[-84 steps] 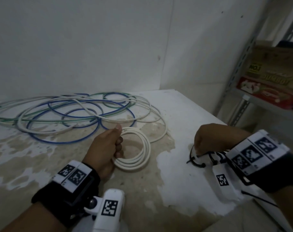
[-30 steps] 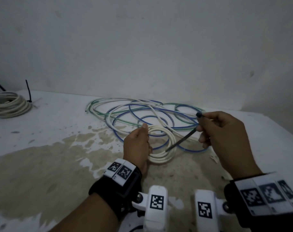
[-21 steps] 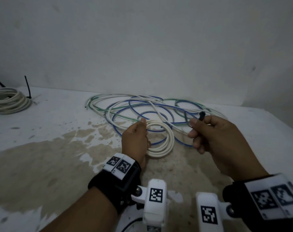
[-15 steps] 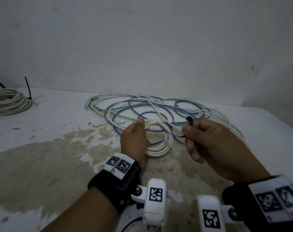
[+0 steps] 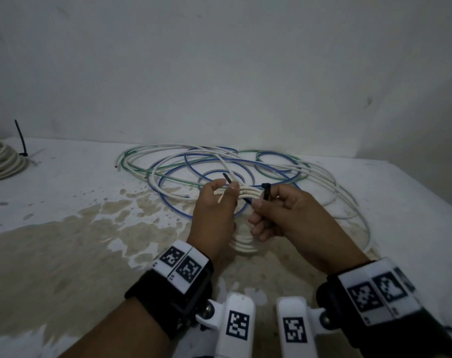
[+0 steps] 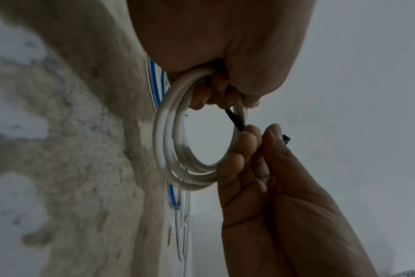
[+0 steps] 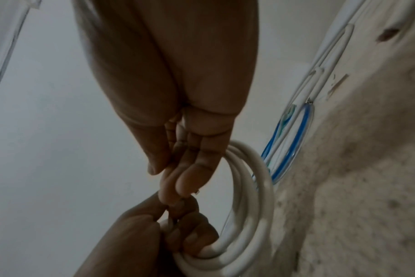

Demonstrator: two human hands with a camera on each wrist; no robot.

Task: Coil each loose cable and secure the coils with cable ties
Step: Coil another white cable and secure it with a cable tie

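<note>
Above worn tabletop (image 5: 64, 254), both hands thread cable tie (image 5: 266, 190) round white coil (image 5: 248, 196)

white coil (image 5: 248, 195), black cable tie (image 5: 266, 190), blue, green, white loose cables (image 5: 219, 164), black-and-white wrist markers (image 5: 181, 264)

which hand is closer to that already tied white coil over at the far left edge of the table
The left hand. It grips the white coil being tied near the table's middle, on the side towards the tied coil. The right hand, pinching the black cable tie, is farther right.

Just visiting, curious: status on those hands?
Left hand grips white coil. Right hand pinches black cable tie by coil. Tie not closed. Loose cables behind.
</note>
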